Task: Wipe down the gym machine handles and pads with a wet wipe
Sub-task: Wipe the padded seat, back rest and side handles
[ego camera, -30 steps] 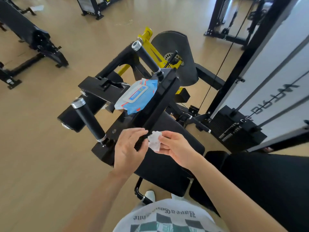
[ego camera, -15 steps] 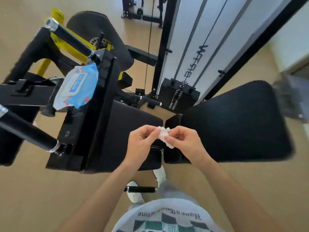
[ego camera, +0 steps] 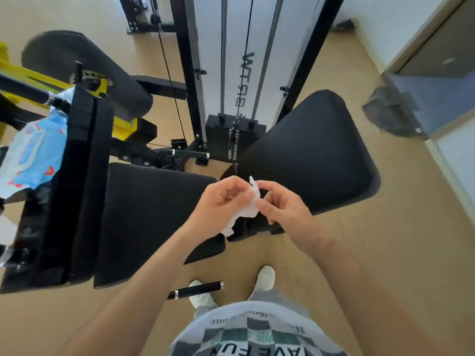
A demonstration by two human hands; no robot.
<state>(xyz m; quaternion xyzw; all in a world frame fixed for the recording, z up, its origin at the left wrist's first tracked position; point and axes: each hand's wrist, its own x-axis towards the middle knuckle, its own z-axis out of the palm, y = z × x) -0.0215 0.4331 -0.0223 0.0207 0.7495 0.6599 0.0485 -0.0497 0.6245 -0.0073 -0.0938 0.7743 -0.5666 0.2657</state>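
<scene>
Broadly, the view is filled by the gym machine: its white weight tower [ego camera: 239, 73] rises at the top, with the weight stack [ego camera: 221, 142] at its foot. Below lie two black pads, the large pad [ego camera: 316, 150] on the right and the flat seat pad [ego camera: 154, 217] left of centre. A narrow upright pad [ego camera: 77, 191] stands edge-on further left. A blue pack of wipes [ego camera: 28, 155] rests on the frame just beside that narrow pad. A short black handle [ego camera: 196, 290] sticks out low down, near the person's shoes.

Both hands meet above the gap between the seat pad and the large pad. The left hand [ego camera: 218, 209] has its fingers curled round the wet wipe [ego camera: 245, 210], whose lower corner hangs below the palm. The right hand [ego camera: 282, 209] pinches the wipe's upper edge between thumb and forefinger. The wipe touches no pad or handle.

The step in hand looks like opening out the bunched wipe before wiping. To do it well, draw the two grips apart gently so the damp sheet unfolds without tearing. Then lay it flat over the fingers for broad contact and start on the nearest pad.

How much of the wipe is folded inside the left palm is hidden. The pack's label is blurred, the long handle [ego camera: 23, 89] at upper left is cut off by the edge, and which surfaces are already wiped cannot be told
</scene>
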